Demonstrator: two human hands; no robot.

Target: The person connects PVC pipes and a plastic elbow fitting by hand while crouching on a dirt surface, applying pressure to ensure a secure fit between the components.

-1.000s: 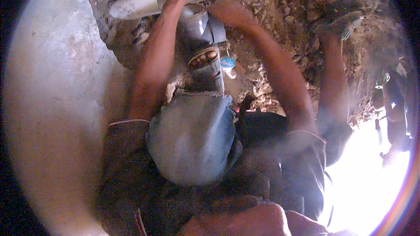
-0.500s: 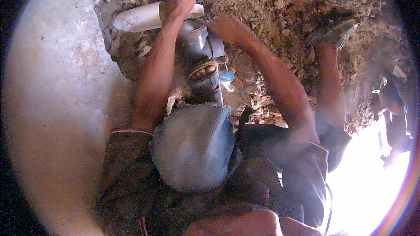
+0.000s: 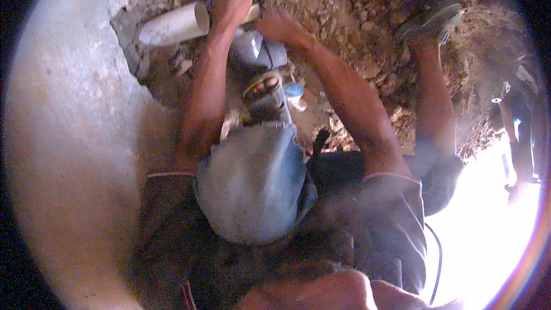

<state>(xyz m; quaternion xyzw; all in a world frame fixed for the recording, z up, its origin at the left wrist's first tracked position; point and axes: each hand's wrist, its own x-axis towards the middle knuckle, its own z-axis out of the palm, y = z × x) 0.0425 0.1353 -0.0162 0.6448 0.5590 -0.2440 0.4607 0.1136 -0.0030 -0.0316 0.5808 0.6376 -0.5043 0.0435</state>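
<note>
My left hand (image 3: 232, 3) reaches across a white plastic pipe (image 3: 175, 26), its thumb pointing up and its fingers curled, mostly hidden behind the palm. Whatever those fingers hold does not show. To the right of it, my right hand (image 3: 278, 27) is bent over the upper rim of a shiny grey pipe fitting (image 3: 258, 51), its fingers closed there and partly blurred. The pipe lies tilted on the rubble, with its open end beside my left wrist. A short pale piece (image 3: 252, 14) shows between the two hands. The fitting rests just beyond my sandalled foot (image 3: 265, 87).
A small round tin with a blue top (image 3: 294, 90) sits right of my foot. A pale concrete slab (image 3: 74, 138) with a broken edge fills the left. Loose stones and soil (image 3: 356, 23) cover the far ground. Another person's part-hidden figure (image 3: 516, 120) is at the right.
My right hand has moved left, closer to my left hand, and now covers the fitting's upper rim. The view has shifted slightly. My left hand stays at the pipe.
</note>
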